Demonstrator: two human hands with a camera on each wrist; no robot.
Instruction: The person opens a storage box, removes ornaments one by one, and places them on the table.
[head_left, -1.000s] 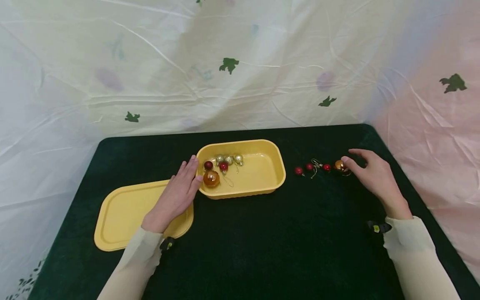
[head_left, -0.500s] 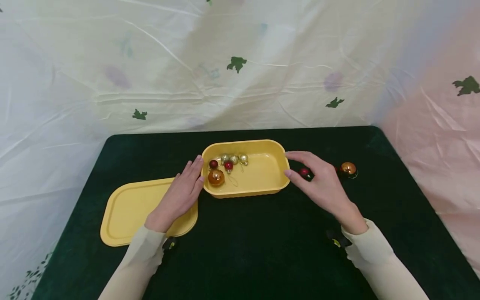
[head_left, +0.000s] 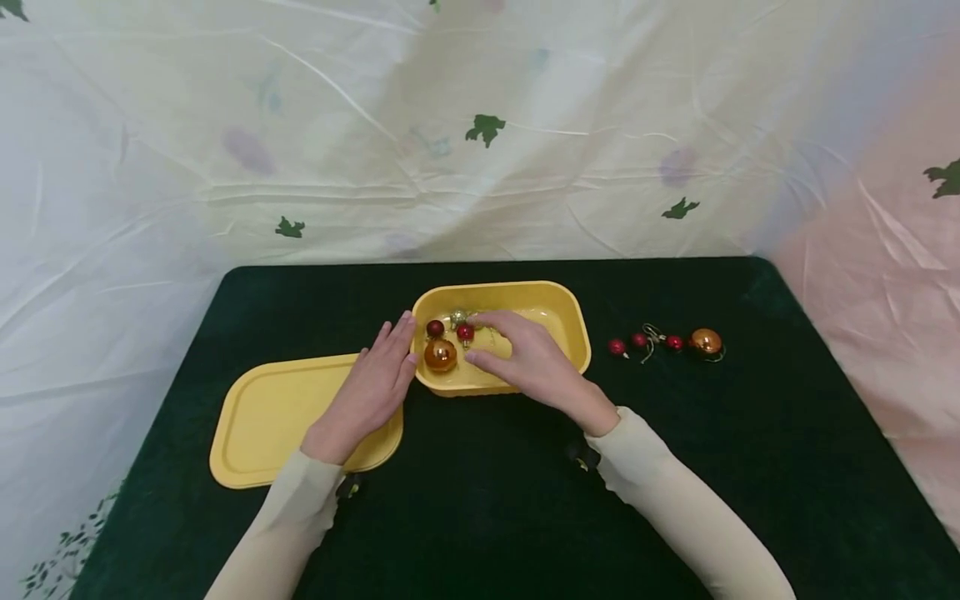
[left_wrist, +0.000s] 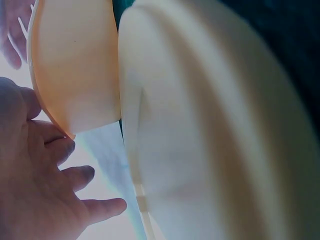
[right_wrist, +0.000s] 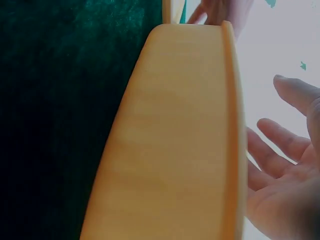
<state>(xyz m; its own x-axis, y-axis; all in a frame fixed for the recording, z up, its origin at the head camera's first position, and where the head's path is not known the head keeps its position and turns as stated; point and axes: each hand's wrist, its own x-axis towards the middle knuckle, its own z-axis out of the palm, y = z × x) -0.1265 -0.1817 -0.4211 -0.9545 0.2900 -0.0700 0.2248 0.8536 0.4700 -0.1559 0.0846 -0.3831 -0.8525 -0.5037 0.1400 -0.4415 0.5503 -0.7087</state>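
Yellow tub touched by outstretched left hand | red bauble faced by wide right hand | reach presumed; pinch likely required

Behind the right hand, I lose part of the box; the left hand covers some lid.

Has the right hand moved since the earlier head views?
Yes: the right hand moved left, away from the rightmost gold ornament and over the yellow box.

Drapes around a table suggest a booth.
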